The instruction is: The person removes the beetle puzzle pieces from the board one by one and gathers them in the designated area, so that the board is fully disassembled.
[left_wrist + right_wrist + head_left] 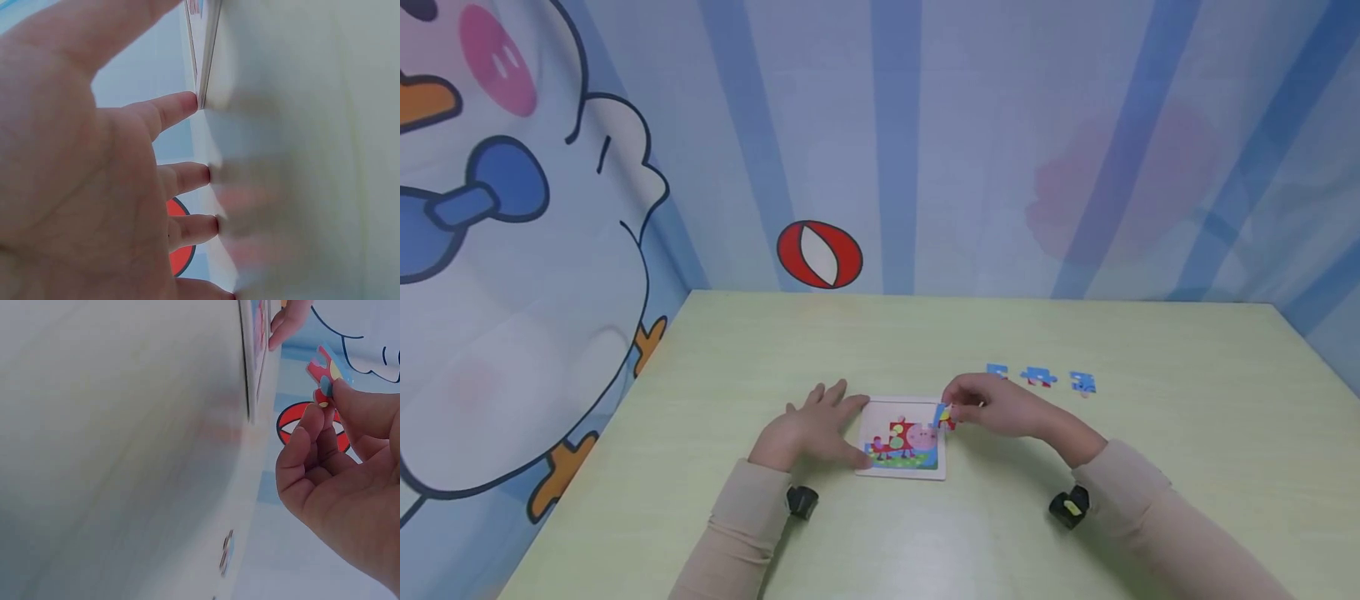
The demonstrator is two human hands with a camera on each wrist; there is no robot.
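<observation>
A small square jigsaw puzzle in a white tray [901, 475] lies on the table, its lower part filled with a pink and red cartoon picture. My left hand [812, 429] has its fingers spread at the tray's left side; thumb and index finger touch its edge. In the left wrist view that hand's fingertips [187, 102] meet the tray corner and the tabletop. My right hand [1003, 406] pinches a blue, red and yellow puzzle piece [944, 416] over the tray's right edge. The right wrist view shows this puzzle piece [324, 372] between thumb and fingers, raised above the table.
Behind the right hand, several loose puzzle pieces [1039, 376] lie in a row, one partly hidden by the hand. The pale table [760, 350] ends at a printed fabric backdrop [970, 150]. Black wrist cameras [1069, 507] sit at both cuffs.
</observation>
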